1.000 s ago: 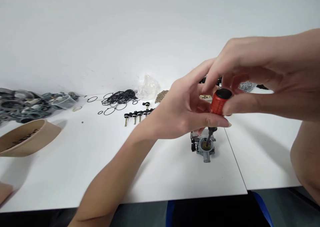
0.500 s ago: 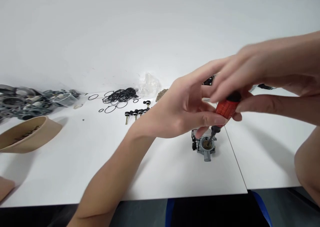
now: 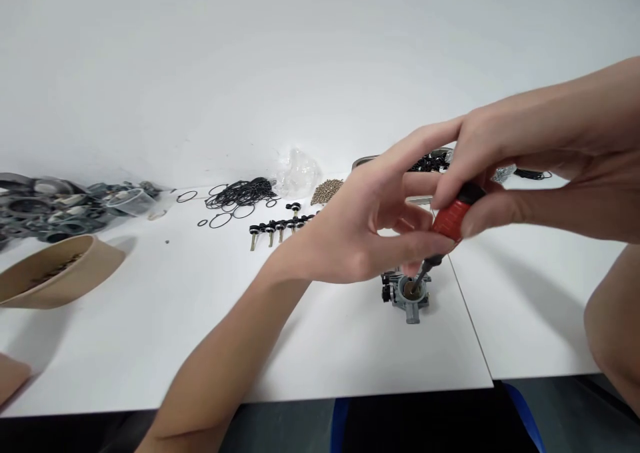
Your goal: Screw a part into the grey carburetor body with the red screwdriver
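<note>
A screwdriver [image 3: 449, 225] with a red and black handle tilts down into the round opening of a small grey metal carburetor [image 3: 412, 312] on the white table. My right hand [image 3: 493, 166] is closed round the top of the handle, thumb on the near side. Lower on the same handle, the thumb and fingers of my left hand [image 3: 367, 223] pinch it from the left. The shaft's tip sits inside the bore, at a brass-coloured part. Part of the carburetor's back is hidden behind my left fingers.
Black-topped screws [image 3: 280, 225] stand in a row left of my wrist. Behind lie black rubber rings [image 3: 240, 193], a clear plastic bag [image 3: 297, 172] and small brass parts [image 3: 327, 191]. Further left are a tan bowl [image 3: 95, 266] and piled grey parts [image 3: 55, 206]. A seam [image 3: 473, 320] splits the tabletop.
My right fingers have shifted round the screwdriver's handle, and the hand is less blurred. The screwdriver's tip stays in the carburetor. More of a metal tray behind my hands shows.
</note>
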Demonstrator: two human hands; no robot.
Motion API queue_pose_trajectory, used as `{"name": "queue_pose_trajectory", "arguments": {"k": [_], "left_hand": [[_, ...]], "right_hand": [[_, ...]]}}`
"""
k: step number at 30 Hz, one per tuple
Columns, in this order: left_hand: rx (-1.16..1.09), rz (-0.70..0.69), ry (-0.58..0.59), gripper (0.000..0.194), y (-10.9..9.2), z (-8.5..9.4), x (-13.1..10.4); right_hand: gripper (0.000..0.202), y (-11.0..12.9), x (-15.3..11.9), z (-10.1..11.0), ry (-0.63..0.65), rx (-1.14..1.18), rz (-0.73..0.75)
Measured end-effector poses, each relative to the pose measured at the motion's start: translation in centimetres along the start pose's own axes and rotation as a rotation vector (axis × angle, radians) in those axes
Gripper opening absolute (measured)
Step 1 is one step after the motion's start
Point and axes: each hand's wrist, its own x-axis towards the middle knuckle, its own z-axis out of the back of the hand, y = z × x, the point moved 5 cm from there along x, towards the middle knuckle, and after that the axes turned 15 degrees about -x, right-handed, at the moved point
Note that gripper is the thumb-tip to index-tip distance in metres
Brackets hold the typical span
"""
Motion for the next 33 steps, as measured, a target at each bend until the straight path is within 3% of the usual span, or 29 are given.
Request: {"name": "queue_pose_trajectory", "arguments": {"k": [3,5,9,12,16,20,23,25,27,30,33], "left_hand": [[0.096,-0.036,-0.091,0.057,0.2,0.2,0.1],[0.16,-0.068,-0.151,0.058,0.1,0.6,0.0],[0.122,0.039,-0.028,0.058,-0.3,0.5,-0.3],[0.144,0.072,0.017,0.063,-0.5,0.0,-0.4],[0.222,-0.013,-0.155,0.078,-0.7,-0.3,-0.7],[0.174,0.042,-0.26,0.074,-0.8,-0.5,-1.7],[0.144,0.081,-0.221,0.071,-0.9,-1.2,-2.0],[0.138,0.047,-0.246,0.07,-0.7,-1.5,-1.9],[0.121,-0.006,-0.342,0.072,-0.1,-1.4,-1.6],[0.087,-0.051,-0.479,0.063,1.1,-1.1,-1.2],[0.074,-0.109,-0.525,0.049,1.3,-1.4,-1.0]], "right_hand": [[0.055,1.3,0.4,-0.2,-0.123,-0.212,0.033],[0.059,1.8,0.6,-0.2,-0.114,-0.18,0.05],[0.042,1.5,0.1,-0.5,0.095,-0.023,0.192],[0.035,1.3,-0.2,-0.6,0.044,-0.02,0.171],[0.049,2.3,0.0,-1.2,-0.082,-0.061,0.059],[0.015,3.3,-0.1,-0.9,0.002,0.101,0.123],[0.02,3.7,-0.3,-0.3,0.081,0.17,0.163],[0.013,3.8,-0.2,-0.4,0.125,0.129,0.089],[0.008,3.8,0.0,-0.9,0.14,0.049,-0.041],[0.019,3.7,-0.1,-1.1,0.024,-0.079,-0.202],[0.005,4.1,-0.3,-1.4,0.023,0.027,-0.062]]}}
